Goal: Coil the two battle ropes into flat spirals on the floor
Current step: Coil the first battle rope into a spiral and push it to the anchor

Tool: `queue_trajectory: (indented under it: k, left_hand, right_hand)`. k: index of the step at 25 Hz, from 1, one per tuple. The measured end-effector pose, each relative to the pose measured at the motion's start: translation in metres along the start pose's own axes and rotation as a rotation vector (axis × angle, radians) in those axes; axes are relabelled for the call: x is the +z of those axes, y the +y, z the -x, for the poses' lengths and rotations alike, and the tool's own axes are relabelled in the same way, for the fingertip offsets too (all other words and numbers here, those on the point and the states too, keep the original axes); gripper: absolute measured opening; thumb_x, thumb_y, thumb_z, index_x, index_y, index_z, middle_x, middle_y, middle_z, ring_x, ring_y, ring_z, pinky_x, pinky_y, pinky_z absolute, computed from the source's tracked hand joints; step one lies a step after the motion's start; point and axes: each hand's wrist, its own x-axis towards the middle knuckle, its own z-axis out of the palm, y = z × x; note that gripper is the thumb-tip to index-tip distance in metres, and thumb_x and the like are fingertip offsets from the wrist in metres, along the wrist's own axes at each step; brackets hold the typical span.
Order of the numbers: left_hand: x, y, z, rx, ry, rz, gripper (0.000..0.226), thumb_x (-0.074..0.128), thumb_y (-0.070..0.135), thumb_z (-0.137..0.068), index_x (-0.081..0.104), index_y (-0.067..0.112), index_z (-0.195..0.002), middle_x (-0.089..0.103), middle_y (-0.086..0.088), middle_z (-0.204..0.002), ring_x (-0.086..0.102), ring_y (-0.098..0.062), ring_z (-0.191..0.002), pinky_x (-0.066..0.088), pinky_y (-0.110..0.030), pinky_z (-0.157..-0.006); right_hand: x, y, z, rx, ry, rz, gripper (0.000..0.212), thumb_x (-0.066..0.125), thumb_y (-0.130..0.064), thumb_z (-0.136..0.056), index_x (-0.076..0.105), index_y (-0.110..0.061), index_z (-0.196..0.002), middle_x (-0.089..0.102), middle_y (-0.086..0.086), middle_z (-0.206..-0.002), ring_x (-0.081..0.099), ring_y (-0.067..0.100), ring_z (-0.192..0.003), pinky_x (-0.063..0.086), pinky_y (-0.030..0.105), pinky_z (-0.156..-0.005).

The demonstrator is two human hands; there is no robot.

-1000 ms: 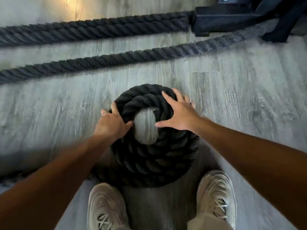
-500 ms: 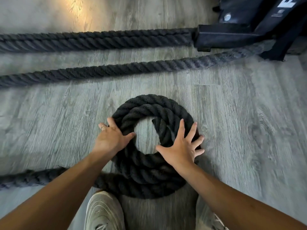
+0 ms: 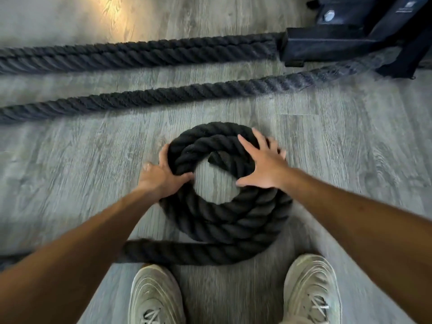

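rope coil (image 3: 224,220) | left hand (image 3: 161,178) grips | right hand (image 3: 261,169) presses flat

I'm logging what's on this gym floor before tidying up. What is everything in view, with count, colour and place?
coiled rope: one, black, flat spiral on the floor in front of the feet; its tail runs off to the left.
straight rope runs: two, dark grey, stretched across the floor beyond the coil, towards the frame.
equipment frame: one, black, top right.
floor: grey wood-look planks.
shoes: two, pale beige, bottom edge.
left hand: grips the coil's left side.
right hand: fingers spread, flat on the coil's upper right.
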Motion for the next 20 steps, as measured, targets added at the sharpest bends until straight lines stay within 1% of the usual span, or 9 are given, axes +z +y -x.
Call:
queue_trajectory:
  k: [2,3,4,7,9,12,14,18,20]
  left_hand:
    - [0.023,-0.017,0.034,-0.082,-0.078,0.296,0.124,0.071,0.077,-0.062,-0.014,0.050,-0.147,0.052,-0.020,-0.135,0.064,-0.041,-0.101,0.061,-0.048,-0.074]
    - [0.034,-0.021,0.047,-0.121,-0.085,0.356,0.126,0.071,0.079,-0.058,-0.012,0.047,-0.147,0.056,-0.018,-0.131,0.065,-0.040,-0.100,0.060,-0.051,-0.076]
    - [0.041,-0.021,0.054,-0.154,-0.071,0.354,0.127,0.070,0.082,-0.056,-0.008,0.041,-0.147,0.058,-0.018,-0.128,0.065,-0.039,-0.101,0.059,-0.051,-0.080]
    - [0.036,-0.012,0.040,-0.177,0.044,0.061,0.128,0.066,0.090,-0.045,0.019,0.015,-0.137,0.047,-0.021,-0.133,0.056,-0.040,-0.115,0.051,-0.043,-0.088]
    - [0.018,-0.001,0.025,-0.088,0.075,-0.065,0.131,0.069,0.089,-0.042,0.022,0.013,-0.138,0.034,-0.022,-0.141,0.045,-0.041,-0.127,0.045,-0.047,-0.097]
    - [0.001,0.022,0.001,0.222,0.105,-0.080,0.123,0.071,0.079,-0.061,0.008,0.032,-0.155,0.023,-0.021,-0.153,0.032,-0.045,-0.138,0.034,-0.053,-0.110]
    - [-0.003,0.035,-0.013,0.375,0.089,-0.191,0.106,0.063,0.076,-0.073,0.004,0.043,-0.155,0.025,-0.019,-0.156,0.037,-0.047,-0.134,0.037,-0.054,-0.110]
    - [0.004,0.034,-0.021,0.398,0.184,-0.524,0.089,0.031,0.081,-0.084,-0.006,0.042,-0.155,0.027,-0.024,-0.155,0.053,-0.048,-0.118,0.048,-0.051,-0.096]
    - [0.008,0.034,-0.017,0.390,0.212,-0.574,0.087,0.025,0.080,-0.085,-0.010,0.041,-0.155,0.025,-0.025,-0.156,0.054,-0.048,-0.117,0.048,-0.050,-0.092]
  right_hand:
    - [-0.024,0.005,-0.011,-0.162,-0.037,0.122,0.124,0.081,-0.069,-0.064,-0.004,-0.056,-0.154,-0.024,-0.015,-0.164,-0.011,0.030,-0.153,0.011,0.063,-0.119]
    - [-0.024,0.005,-0.008,-0.165,-0.004,0.148,0.124,0.081,-0.068,-0.064,-0.005,-0.056,-0.153,-0.024,-0.013,-0.165,-0.010,0.031,-0.153,0.012,0.064,-0.119]
    - [-0.016,0.003,0.000,-0.094,0.065,0.122,0.126,0.081,-0.068,-0.064,-0.008,-0.056,-0.152,-0.024,-0.008,-0.165,-0.009,0.036,-0.152,0.012,0.066,-0.118]
    - [0.031,-0.003,0.041,0.398,0.259,-0.169,0.130,0.072,-0.082,-0.063,-0.018,-0.049,-0.151,-0.019,0.011,-0.165,0.000,0.050,-0.148,0.012,0.068,-0.114]
    - [0.050,-0.003,0.061,0.577,0.281,-0.293,0.129,0.062,-0.089,-0.063,-0.016,-0.041,-0.154,-0.006,0.016,-0.165,0.011,0.049,-0.144,0.019,0.065,-0.112]
    - [0.051,-0.002,0.058,0.572,0.268,-0.260,0.128,0.061,-0.087,-0.065,-0.013,-0.036,-0.156,0.005,0.017,-0.160,0.018,0.045,-0.139,0.024,0.063,-0.108]
    - [0.048,-0.003,0.053,0.557,0.269,-0.233,0.128,0.061,-0.087,-0.066,-0.012,-0.035,-0.157,0.007,0.017,-0.158,0.019,0.044,-0.138,0.025,0.063,-0.108]
    - [0.050,-0.001,0.064,0.535,0.306,-0.336,0.134,0.066,-0.088,-0.056,-0.012,-0.043,-0.155,-0.001,0.013,-0.163,0.013,0.043,-0.143,0.021,0.065,-0.110]
    - [0.064,-0.007,0.078,0.605,0.285,-0.443,0.141,0.073,-0.084,-0.048,-0.016,-0.049,-0.151,-0.012,0.008,-0.165,0.005,0.046,-0.146,0.021,0.068,-0.110]
